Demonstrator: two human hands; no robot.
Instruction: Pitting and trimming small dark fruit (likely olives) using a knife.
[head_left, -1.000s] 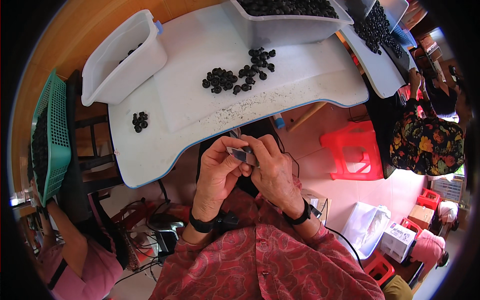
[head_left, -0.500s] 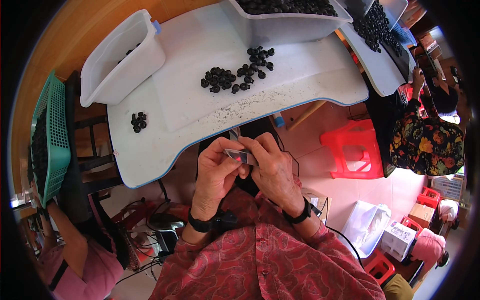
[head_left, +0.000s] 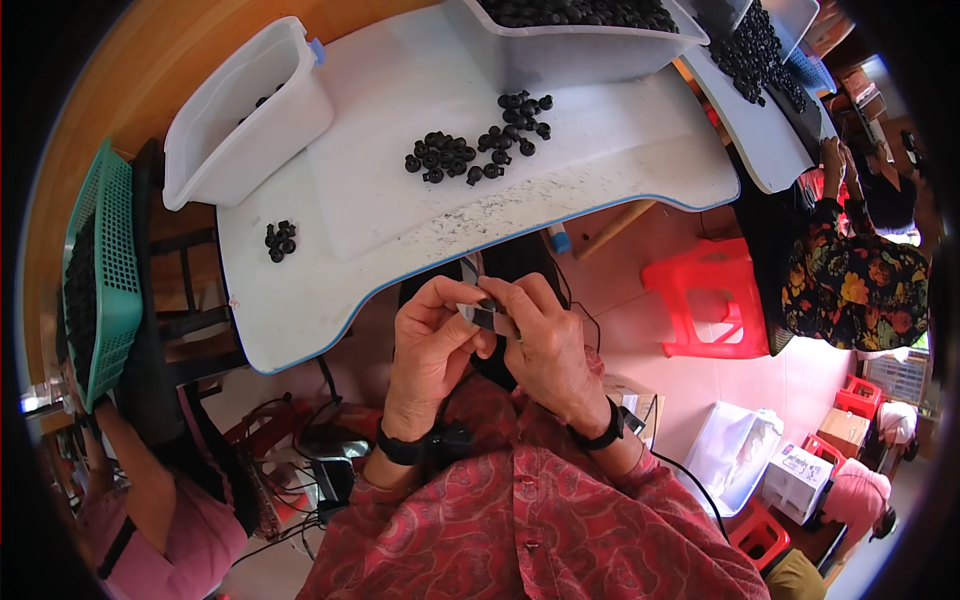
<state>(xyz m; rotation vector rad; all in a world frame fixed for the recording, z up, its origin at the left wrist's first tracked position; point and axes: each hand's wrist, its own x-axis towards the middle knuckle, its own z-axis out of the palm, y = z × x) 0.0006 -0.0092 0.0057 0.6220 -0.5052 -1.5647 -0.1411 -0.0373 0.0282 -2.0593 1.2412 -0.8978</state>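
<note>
Over my lap, just off the table's near edge, both of my hands meet. My right hand (head_left: 548,345) is closed on a small flat metal blade (head_left: 484,318), grey and shiny, that points toward my left thumb. My left hand (head_left: 430,340) is pinched at the blade's tip; whatever lies between its fingers is hidden. On the white table (head_left: 350,230) beyond, several small round black parts (head_left: 440,156) with short necks lie in a loose pile. A smaller cluster of black parts (head_left: 281,240) sits to the left.
A white bin (head_left: 250,130) stands at the back left, and a larger bin (head_left: 600,55) full of black parts at the back. Dark crumbs (head_left: 470,225) lie along the table's near edge. A green basket (head_left: 110,270) is at far left, a red stool (head_left: 705,300) at right. Co-workers sit on both sides.
The blade has tilted slightly between my fingers, and its red reflection is gone. My hands stay almost in place; the whole view has shifted a little.
</note>
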